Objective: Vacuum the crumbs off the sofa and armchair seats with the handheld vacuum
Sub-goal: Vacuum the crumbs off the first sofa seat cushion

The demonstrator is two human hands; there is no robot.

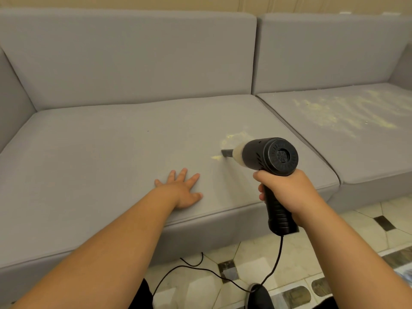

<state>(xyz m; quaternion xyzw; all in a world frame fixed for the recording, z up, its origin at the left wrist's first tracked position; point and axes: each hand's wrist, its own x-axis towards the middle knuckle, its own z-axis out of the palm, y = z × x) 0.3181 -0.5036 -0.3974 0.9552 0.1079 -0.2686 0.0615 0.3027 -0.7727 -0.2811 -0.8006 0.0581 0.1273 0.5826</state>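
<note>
Black handheld vacuum (270, 159), right hand (287, 192) fingers gripping its ribbed handle; left hand (184, 189) fingers spread flat.

Left arm bare, stretched forward and up-frame from lower left. I see left hand (181, 190) lying palm-down, fingers straight and spread, thumb out to right, pressed flat on surface beneath. Right arm bare, entering from lower right, forearm angled inward. Right hand (287, 192) curled in fist around black handle, knuckles toward camera, fingertips wrapping left side of grip. Hands apart, right one slightly nearer camera.
</note>
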